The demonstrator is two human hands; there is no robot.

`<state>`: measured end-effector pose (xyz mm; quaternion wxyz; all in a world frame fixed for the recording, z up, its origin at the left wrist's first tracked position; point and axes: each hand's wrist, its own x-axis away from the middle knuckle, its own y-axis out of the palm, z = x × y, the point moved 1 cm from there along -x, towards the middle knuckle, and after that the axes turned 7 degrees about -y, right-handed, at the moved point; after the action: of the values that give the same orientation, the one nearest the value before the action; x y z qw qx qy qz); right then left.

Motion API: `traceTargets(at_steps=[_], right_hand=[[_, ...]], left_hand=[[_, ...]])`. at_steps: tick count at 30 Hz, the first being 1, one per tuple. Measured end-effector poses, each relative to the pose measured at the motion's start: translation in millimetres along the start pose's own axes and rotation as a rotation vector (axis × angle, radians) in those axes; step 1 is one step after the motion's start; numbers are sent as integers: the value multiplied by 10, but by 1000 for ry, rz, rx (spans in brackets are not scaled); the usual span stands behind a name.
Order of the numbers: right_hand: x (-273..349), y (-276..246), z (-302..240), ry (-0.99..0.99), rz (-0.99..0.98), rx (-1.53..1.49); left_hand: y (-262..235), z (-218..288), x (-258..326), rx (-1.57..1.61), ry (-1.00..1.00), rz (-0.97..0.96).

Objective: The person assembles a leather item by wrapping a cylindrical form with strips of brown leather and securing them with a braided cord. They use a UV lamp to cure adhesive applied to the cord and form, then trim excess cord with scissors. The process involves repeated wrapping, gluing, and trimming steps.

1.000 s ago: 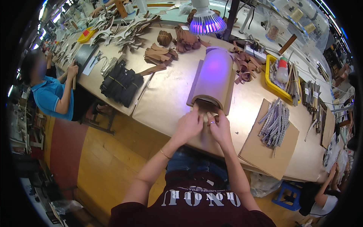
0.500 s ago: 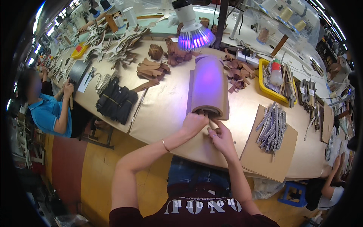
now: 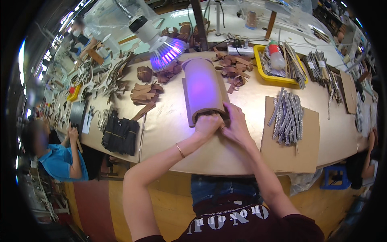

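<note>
A tan, tunnel-like half cylinder (image 3: 205, 86) lies lengthwise on the table, its near end open and its top lit violet. My left hand (image 3: 209, 126) is closed at the mouth of that end, its fingertips hidden inside the opening. Close against it, my right hand (image 3: 237, 126) is curled at the right rim, with the index finger along the tunnel's edge and the thumb by the left hand. Whatever either hand grips is hidden. A lamp (image 3: 167, 52) with a glowing violet bulb hangs over the left side of the tunnel.
Brown strip bundles (image 3: 146, 93) and black bundles (image 3: 119, 135) lie left. Grey braided strips (image 3: 287, 119) rest on cardboard (image 3: 310, 151) at right, below a yellow tray (image 3: 278, 80). At the far left sits a person in blue (image 3: 64, 161); another person's arm shows far right.
My right hand has moved up against the tunnel's right rim, and my left hand has pushed closer into the opening. The whole view has shifted and turned.
</note>
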<state>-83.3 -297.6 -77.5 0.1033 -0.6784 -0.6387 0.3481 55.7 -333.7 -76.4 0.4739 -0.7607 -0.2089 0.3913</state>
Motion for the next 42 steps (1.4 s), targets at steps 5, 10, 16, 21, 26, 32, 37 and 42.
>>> traceTargets(at_steps=[5,10,16,21,26,32,37,42], right_hand=[[-48,28,-116,-15,-46,164],[-61,64,-146,13,-104,192],[-1,25,-92,-97,-129,186],[23,40,-84,-63,-105,146],[45,60,-94,-83,-77,197],[38,57,-102,-77,-77,199],[25,53,-105,-95,-56,210],[26,54,-106,-71,-60,202]], left_hand=[[54,-347,-124,-49,113,28],[-61,-438,138,-135,161,162],[-384,-327,774,-7,27,-6],[-482,-508,645,251,-200,-152],[-470,-561,644,248,-190,-125],[-301,-634,713,295,-238,-68],[-216,-745,819,417,-324,7],[-160,-773,804,500,-190,82]])
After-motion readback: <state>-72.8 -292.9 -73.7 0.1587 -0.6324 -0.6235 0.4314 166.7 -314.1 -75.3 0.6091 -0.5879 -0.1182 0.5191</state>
